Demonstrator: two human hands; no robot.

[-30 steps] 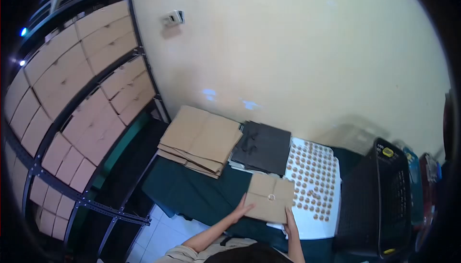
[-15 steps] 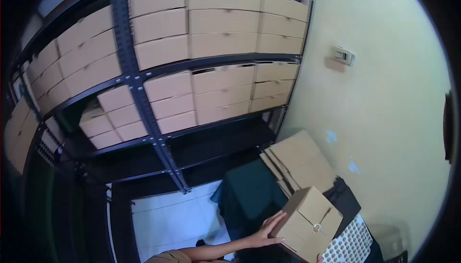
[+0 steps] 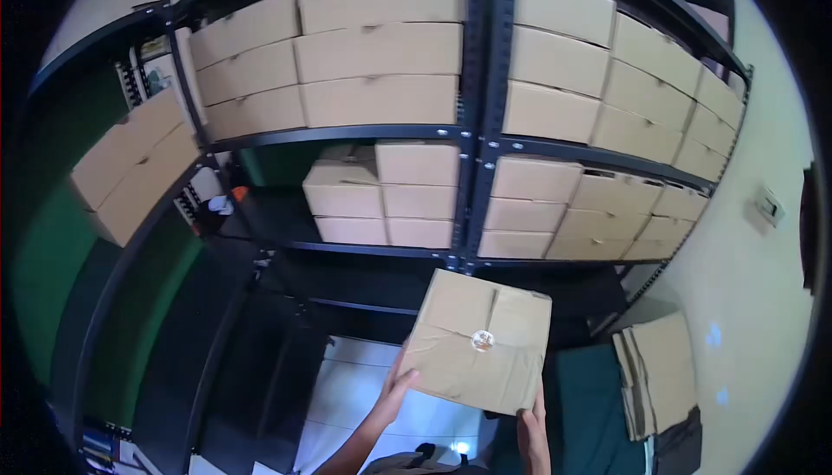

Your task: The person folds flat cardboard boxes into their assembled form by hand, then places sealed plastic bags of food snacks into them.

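A closed cardboard box with a round sticker on its top is held up in front of me, above the tiled floor. My left hand grips its left side, with the thumb at the edge. At the box's lower right corner is my right hand, its fingers against the side. Behind the held box stands a dark metal rack with rows of stacked cardboard boxes. On its middle level, a shorter stack sits at the left end of the row.
A second rack along the left holds two stacked boxes. At the right, flattened cardboard lies on a table with a dark green cloth. A switch is on the pale wall.
The view has turned left. The box has been lifted away from the table and now hangs over the floor between both hands, in front of the rack.
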